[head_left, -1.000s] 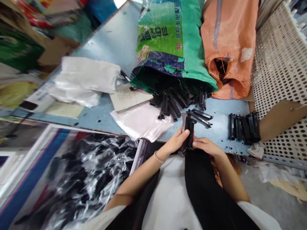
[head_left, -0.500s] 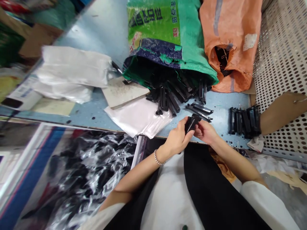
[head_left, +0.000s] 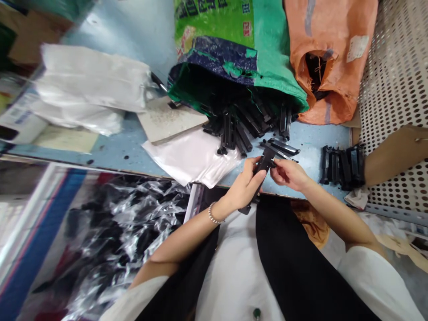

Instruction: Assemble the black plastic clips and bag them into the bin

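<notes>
A long black part [head_left: 266, 160], held at a slant

Narrow and dark, it points its broader end to 1 o'clock and its lower tip to 7 o'clock. The left hand [head_left: 243, 189] wraps its middle, hiding some of it; the right hand [head_left: 289, 174] is at its 2 o'clock side, near the broader end.

The blue table [head_left: 310, 154] bears 2 sacks [head_left: 272, 49] and several black parts [head_left: 345, 169].
</notes>
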`<control>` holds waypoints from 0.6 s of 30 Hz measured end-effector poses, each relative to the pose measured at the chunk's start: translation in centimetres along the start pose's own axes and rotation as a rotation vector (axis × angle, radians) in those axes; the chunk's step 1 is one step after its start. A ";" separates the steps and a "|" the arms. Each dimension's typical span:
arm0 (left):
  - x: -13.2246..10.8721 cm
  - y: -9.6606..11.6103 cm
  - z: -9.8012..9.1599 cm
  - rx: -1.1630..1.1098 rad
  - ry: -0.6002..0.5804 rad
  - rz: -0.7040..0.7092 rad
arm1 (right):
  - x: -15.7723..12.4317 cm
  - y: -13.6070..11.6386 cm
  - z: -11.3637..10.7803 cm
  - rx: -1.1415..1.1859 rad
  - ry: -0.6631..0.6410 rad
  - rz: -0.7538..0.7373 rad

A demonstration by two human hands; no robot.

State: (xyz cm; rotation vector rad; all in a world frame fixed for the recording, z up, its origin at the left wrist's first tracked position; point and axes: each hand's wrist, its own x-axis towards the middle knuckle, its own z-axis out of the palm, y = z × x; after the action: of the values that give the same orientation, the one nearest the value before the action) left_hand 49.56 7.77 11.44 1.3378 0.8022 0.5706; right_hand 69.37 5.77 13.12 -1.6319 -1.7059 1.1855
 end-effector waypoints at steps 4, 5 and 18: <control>0.2 0.4 -0.4 -0.101 -0.037 -0.085 | 0.3 0.1 -1.2 -0.292 0.173 -0.169; 0.4 0.4 -0.3 -0.119 -0.038 -0.097 | 0.4 0.2 -1.5 -0.341 0.185 -0.197; 2.4 -1.6 -0.5 -0.288 0.237 -0.062 | -3.8 -0.8 5.4 -0.347 -0.145 -0.023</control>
State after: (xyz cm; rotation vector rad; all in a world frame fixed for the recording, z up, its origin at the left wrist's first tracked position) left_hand 50.48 9.65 9.45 0.9899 0.9118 0.7744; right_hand 65.11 0.82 11.94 -1.7500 -2.1120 1.0634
